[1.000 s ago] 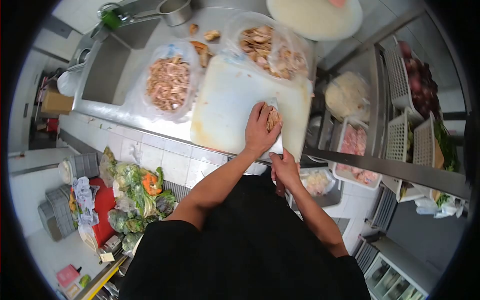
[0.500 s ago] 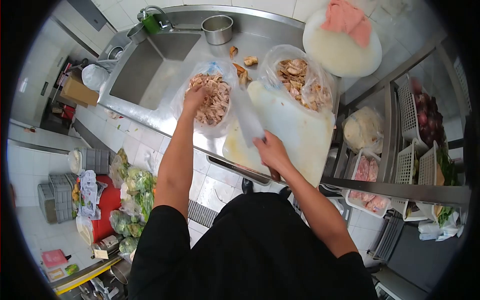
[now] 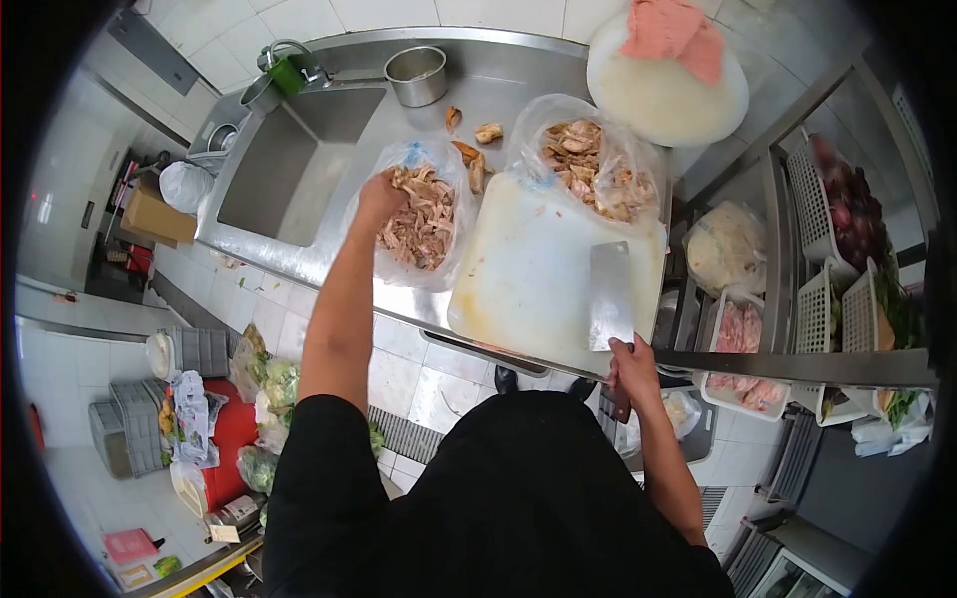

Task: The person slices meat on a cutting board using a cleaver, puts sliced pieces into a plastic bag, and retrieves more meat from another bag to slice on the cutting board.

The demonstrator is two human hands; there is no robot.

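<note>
My right hand (image 3: 636, 369) is wrapped round the handle of a cleaver (image 3: 610, 289). Its broad blade lies over the right part of a white cutting board (image 3: 528, 259). At the upper left side of a clear plastic bag of cut meat (image 3: 424, 224) is my left hand (image 3: 381, 199). Its fingers look curled against the meat; what they grip is hidden. A second plastic bag of browned meat pieces (image 3: 578, 159) rests on the board's far edge. Several loose browned pieces (image 3: 471, 159) lie on the steel counter between the bags.
A sink (image 3: 289, 179) is at the left, with a steel pot (image 3: 417, 78) behind the counter. At the back right, a pink cloth (image 3: 676, 38) lies on a round white board (image 3: 663, 95). A metal rack (image 3: 797, 364) with baskets stands close on the right.
The cleaver and my right hand have moved right, from beside the meat bag to the board's right side. My left hand has shifted slightly to the bag's upper left edge.
</note>
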